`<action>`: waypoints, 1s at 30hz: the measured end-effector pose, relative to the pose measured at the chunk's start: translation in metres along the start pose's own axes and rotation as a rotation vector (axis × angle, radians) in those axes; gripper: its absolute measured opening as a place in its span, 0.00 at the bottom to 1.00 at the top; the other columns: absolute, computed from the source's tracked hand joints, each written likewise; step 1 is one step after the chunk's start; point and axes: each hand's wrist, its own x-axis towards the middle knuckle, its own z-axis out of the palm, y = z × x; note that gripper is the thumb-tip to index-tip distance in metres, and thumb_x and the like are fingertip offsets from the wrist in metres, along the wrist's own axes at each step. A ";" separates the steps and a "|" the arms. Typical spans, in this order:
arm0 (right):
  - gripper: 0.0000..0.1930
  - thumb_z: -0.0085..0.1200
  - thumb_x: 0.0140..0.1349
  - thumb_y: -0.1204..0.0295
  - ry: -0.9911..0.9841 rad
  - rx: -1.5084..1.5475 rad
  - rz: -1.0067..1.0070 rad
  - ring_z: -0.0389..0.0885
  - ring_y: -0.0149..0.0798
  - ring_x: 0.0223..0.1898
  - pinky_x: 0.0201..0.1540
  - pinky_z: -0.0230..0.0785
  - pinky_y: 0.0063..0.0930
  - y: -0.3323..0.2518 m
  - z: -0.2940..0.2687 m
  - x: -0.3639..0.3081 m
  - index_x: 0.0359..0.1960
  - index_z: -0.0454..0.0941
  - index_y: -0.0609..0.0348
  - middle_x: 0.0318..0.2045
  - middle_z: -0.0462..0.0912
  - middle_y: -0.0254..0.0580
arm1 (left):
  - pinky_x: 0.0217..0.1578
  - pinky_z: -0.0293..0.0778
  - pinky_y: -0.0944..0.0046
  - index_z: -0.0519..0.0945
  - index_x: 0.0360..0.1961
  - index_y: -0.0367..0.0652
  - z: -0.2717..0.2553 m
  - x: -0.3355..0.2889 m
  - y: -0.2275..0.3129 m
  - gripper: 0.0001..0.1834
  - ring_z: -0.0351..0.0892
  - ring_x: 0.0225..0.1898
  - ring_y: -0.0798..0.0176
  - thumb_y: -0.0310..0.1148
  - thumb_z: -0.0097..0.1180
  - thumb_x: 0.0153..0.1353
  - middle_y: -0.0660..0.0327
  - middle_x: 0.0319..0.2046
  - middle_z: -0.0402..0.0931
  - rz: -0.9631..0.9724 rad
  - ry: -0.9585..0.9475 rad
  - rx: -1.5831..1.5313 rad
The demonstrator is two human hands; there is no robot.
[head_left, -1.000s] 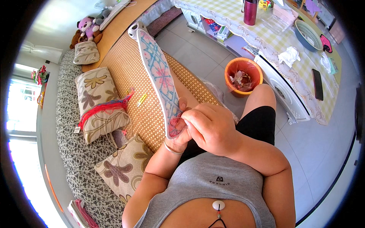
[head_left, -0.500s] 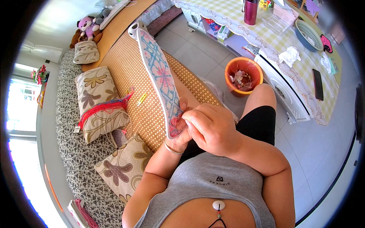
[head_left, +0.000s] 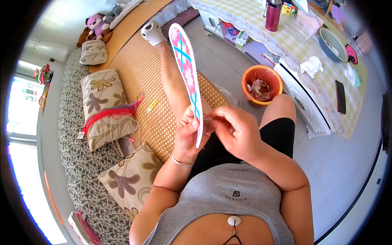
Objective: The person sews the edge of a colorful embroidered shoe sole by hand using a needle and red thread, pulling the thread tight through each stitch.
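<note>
Above my lap stands a long embroidered insole (head_left: pixel 188 73), turned almost edge-on, with a pink and blue pattern on its face and a white rim. My left hand (head_left: pixel 187 132) is closed around its lower end, thumb on the patterned side. Close by on the right, my right hand (head_left: pixel 237 132) has its fingers pinched together at the insole's other side. A thin pale thread (head_left: pixel 207 119) shows at those fingertips; whether a needle is there is too small to tell.
Red and blue embroidery threads (head_left: pixel 112 113) lie across a flowered cushion (head_left: pixel 104 87). On the woven mat (head_left: pixel 130 69) is a small yellow tool (head_left: pixel 152 106). An orange bin (head_left: pixel 261 85) stands beside a cloth-covered table (head_left: pixel 326 98) holding a phone (head_left: pixel 340 97) and a flask (head_left: pixel 273 15).
The insole has turned from face-up to nearly edge-on and swung right. My right hand has moved from over its face to its right side. My left thumb now shows.
</note>
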 end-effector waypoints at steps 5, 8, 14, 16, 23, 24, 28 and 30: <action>0.06 0.54 0.53 0.81 -0.026 0.125 0.037 0.78 0.46 0.27 0.30 0.69 0.32 0.014 0.000 0.001 0.33 0.74 0.63 0.26 0.77 0.46 | 0.42 0.76 0.66 0.74 0.42 0.37 0.013 -0.001 0.001 0.12 0.80 0.40 0.65 0.19 0.56 0.55 0.56 0.39 0.80 0.187 0.083 0.290; 0.08 0.54 0.53 0.81 0.117 0.024 -0.040 0.77 0.47 0.33 0.38 0.69 0.33 0.020 -0.002 0.005 0.36 0.75 0.62 0.31 0.78 0.46 | 0.42 0.75 0.68 0.73 0.40 0.36 0.019 -0.001 0.000 0.11 0.80 0.39 0.67 0.17 0.55 0.55 0.56 0.38 0.80 0.284 0.164 0.407; 0.09 0.59 0.46 0.78 0.049 -0.399 -0.372 0.74 0.43 0.40 0.42 0.67 0.34 0.006 -0.012 0.013 0.32 0.78 0.56 0.36 0.76 0.40 | 0.42 0.74 0.69 0.71 0.40 0.36 0.027 -0.006 -0.004 0.11 0.79 0.38 0.68 0.16 0.55 0.55 0.56 0.37 0.79 0.401 0.218 0.671; 0.10 0.59 0.44 0.78 0.051 -0.393 -0.448 0.74 0.44 0.39 0.41 0.68 0.34 0.008 -0.010 0.013 0.30 0.77 0.60 0.36 0.77 0.40 | 0.41 0.74 0.71 0.71 0.41 0.35 0.024 -0.006 -0.005 0.11 0.78 0.38 0.69 0.17 0.55 0.56 0.56 0.37 0.79 0.412 0.183 0.768; 0.05 0.41 0.68 0.74 0.160 0.772 -0.082 0.74 0.30 0.24 0.28 0.71 0.23 -0.020 -0.044 0.020 0.39 0.68 0.63 0.30 0.77 0.47 | 0.37 0.73 0.72 0.72 0.37 0.33 0.006 -0.002 0.003 0.08 0.78 0.35 0.71 0.17 0.55 0.57 0.59 0.32 0.79 0.400 0.339 0.947; 0.04 0.43 0.66 0.76 0.271 0.775 -0.114 0.69 0.27 0.22 0.24 0.67 0.21 -0.022 -0.068 0.024 0.39 0.68 0.63 0.26 0.74 0.42 | 0.36 0.73 0.74 0.72 0.39 0.35 -0.003 -0.003 0.009 0.09 0.78 0.32 0.72 0.18 0.55 0.57 0.60 0.33 0.79 0.464 0.352 0.969; 0.06 0.46 0.64 0.77 0.638 0.475 -0.235 0.61 0.23 0.22 0.23 0.57 0.16 -0.024 -0.132 0.030 0.39 0.72 0.66 0.24 0.69 0.33 | 0.37 0.73 0.73 0.72 0.38 0.34 0.000 -0.006 0.022 0.09 0.78 0.34 0.72 0.17 0.55 0.57 0.59 0.33 0.79 0.459 0.333 0.932; 0.07 0.46 0.63 0.77 0.789 0.273 -0.166 0.60 0.22 0.21 0.24 0.56 0.15 -0.010 -0.105 0.028 0.41 0.73 0.66 0.24 0.69 0.32 | 0.38 0.74 0.72 0.71 0.38 0.33 0.005 -0.003 0.012 0.08 0.78 0.35 0.71 0.17 0.54 0.58 0.57 0.34 0.79 0.450 0.280 0.893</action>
